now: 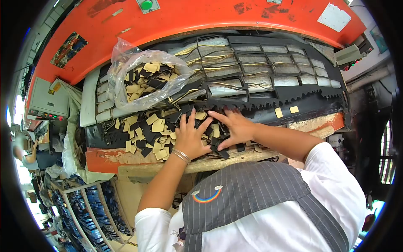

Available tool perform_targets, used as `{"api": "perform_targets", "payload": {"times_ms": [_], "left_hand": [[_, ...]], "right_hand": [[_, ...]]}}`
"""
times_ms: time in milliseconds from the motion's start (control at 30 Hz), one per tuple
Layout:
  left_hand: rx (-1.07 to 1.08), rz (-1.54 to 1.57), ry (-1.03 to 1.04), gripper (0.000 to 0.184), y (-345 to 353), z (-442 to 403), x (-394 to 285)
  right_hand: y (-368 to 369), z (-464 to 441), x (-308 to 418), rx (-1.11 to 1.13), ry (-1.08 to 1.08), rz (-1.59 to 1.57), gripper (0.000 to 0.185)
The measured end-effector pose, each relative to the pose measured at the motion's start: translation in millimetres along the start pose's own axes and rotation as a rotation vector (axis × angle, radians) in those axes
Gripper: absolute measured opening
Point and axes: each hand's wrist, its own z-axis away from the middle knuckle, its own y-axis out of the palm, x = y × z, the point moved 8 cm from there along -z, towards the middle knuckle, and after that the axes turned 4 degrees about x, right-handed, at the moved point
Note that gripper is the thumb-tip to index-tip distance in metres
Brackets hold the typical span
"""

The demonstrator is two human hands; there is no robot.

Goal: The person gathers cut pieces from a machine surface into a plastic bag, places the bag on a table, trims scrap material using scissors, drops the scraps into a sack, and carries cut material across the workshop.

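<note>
A pile of small cut pieces (157, 126), black on one side and tan on the other, lies along the front of the work surface. My left hand (191, 136) rests on the right part of this pile with its fingers spread. Beside it, my right hand (236, 127) also has its fingers apart, touching loose pieces near a black sheet with a jagged cut edge (268, 103). Some pieces under both palms are hidden. Behind the pile stands a clear plastic bag (178, 80), its mouth wide, holding many of the same pieces.
A large orange machine (201, 17) with a green button (146, 5) spans the back. Black cut-out sheet lies over the grey slatted bed (256, 67). Two tan pieces (286, 111) sit at right. A wooden rail (197, 166) edges the front. A rack (90, 206) stands lower left; another person (29, 155) is far left.
</note>
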Motion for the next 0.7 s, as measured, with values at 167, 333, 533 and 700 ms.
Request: {"api": "perform_targets", "payload": {"times_ms": [167, 333, 533, 700], "left_hand": [[-0.181, 0.131, 0.074, 0.079, -2, -3, 10], [-0.275, 0.260, 0.039, 0.064, -2, -8, 28], [-0.336, 0.788, -0.153, 0.047, -21, 3, 36], [-0.420, 0.758, -0.153, 0.046, -62, 29, 9]], "right_hand": [[2, -20, 16, -0.119, -0.152, -0.105, 0.112], [8, -35, 10, -0.277, -0.182, -0.301, 0.097], [4, -37, 12, -0.406, -0.043, -0.832, 0.076], [-7, -18, 43, -0.500, -0.081, -0.975, 0.071]]}}
